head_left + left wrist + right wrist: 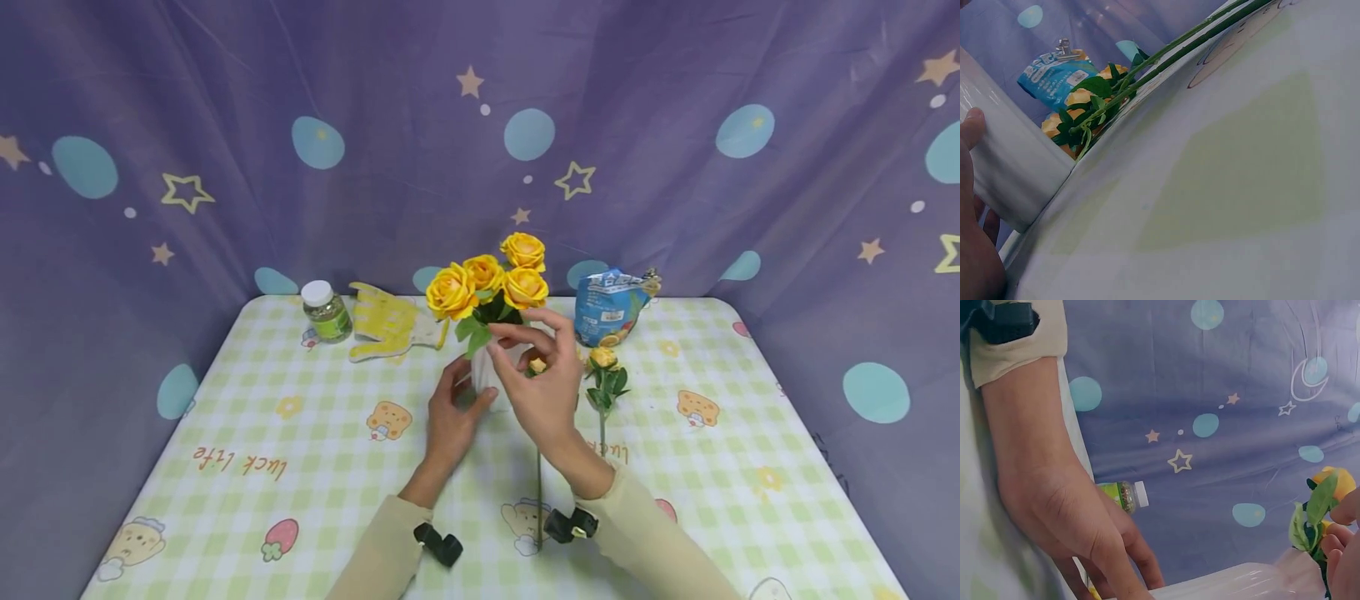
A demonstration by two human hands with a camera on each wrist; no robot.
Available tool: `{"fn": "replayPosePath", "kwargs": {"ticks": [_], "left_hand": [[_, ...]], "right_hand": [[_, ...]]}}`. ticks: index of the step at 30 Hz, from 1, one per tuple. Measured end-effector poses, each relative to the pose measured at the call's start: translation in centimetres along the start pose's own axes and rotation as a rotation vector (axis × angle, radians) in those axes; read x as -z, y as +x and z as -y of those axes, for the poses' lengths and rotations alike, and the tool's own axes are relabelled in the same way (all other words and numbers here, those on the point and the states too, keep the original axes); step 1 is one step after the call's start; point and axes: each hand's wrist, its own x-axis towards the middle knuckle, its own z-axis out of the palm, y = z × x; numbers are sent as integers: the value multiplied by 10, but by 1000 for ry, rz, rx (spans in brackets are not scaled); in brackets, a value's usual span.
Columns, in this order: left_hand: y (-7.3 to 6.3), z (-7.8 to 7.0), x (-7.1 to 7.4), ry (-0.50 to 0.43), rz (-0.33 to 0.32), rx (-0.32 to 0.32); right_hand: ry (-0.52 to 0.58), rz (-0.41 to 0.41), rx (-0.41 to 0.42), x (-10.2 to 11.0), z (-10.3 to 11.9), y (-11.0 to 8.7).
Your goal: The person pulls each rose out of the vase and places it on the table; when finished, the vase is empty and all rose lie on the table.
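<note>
A white vase (486, 373) stands at the middle of the table with several yellow roses (483, 275) and green leaves (474, 332) rising from it. My left hand (452, 417) grips the vase low down, thumb in front and fingers round its far side; the left wrist view also shows the vase (1019, 150). Beside the blooms is my right hand (543, 379), its fingers bent loosely and its thumb and index fingertips apart near the leaves. In the right wrist view, its fingers (1341, 550) lie close to the leaves (1322, 500); contact is unclear.
Yellow rose stems (602, 425) lie on the checked tablecloth (330, 500) to the right, partly behind my right hand. A blue bag (609, 308) stands behind them. At the back left are a white-lidded jar (327, 312) and a yellow-and-white glove (390, 323).
</note>
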Motion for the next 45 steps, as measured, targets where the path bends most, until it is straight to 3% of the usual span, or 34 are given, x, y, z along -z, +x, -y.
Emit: {"fn": "replayPosePath", "kwargs": {"ticks": [13, 26, 31, 38, 42, 45], "left_hand": [[1, -2, 1, -12, 6, -22], [1, -1, 5, -4, 33, -97], [1, -1, 3, -5, 32, -75], [-1, -5, 1, -2, 10, 8], [-2, -4, 1, 1, 7, 5], [-3, -3, 2, -2, 9, -7]], "right_hand": [[-152, -36, 75, -17, -14, 4], [-298, -47, 175, -29, -13, 7], [-194, -112, 228, -27, -13, 6], [2, -297, 226, -18, -21, 8], [26, -375, 181, -14, -25, 7], [-9, -398, 101, -12, -28, 7]]}}
